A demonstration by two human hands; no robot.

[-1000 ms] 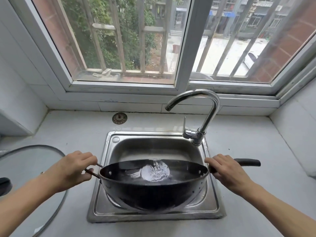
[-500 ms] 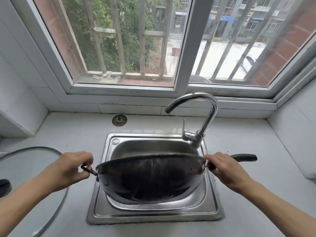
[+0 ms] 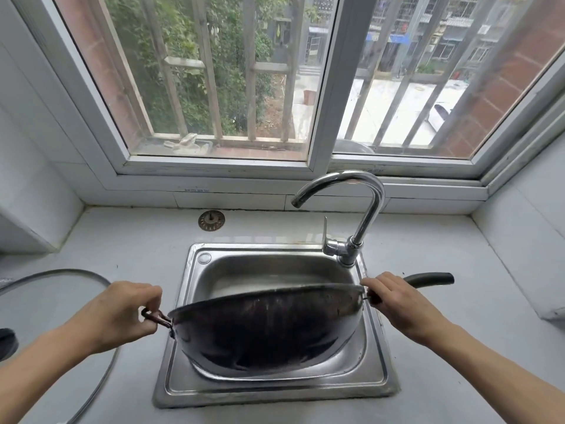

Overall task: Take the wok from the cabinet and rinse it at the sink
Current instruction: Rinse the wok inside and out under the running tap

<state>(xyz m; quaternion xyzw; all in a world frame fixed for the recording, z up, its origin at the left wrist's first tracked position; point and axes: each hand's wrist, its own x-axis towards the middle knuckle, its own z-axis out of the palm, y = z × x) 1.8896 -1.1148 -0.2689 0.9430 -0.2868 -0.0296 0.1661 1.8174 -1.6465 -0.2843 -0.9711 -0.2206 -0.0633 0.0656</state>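
1. Leftmost, a glass lid (image 3: 58, 289) lies flat on the counter (image 3: 137, 249), well apart from the work and untouched.
2. Next, the left hand (image 3: 122, 313) has its fingers curled round the wok's small loop handle (image 3: 157, 318), holding that side up just beside the sink's left edge.
3. Centre, the wok (image 3: 263, 328) is out of the cabinet and held over the steel sink (image 3: 275, 390), tipped away from the person so its dark underside faces the camera and its mouth faces the back of the basin.
4. Behind it, a sink strainer (image 3: 211, 220) sits on the counter near the window sill, and the curved faucet (image 3: 351, 209) stands at the sink's back right corner; no stream shows from its spout, though thin water would be hard to make out here.
5. Rightmost, the right hand (image 3: 397, 304) is clamped on the long black handle (image 3: 428, 279) where it meets the rim.
6. Judging progress: fetching is done, and the tilt suits pouring rinse water out, so the rinse looks near its end. Left, likely, is draining and righting the wok.
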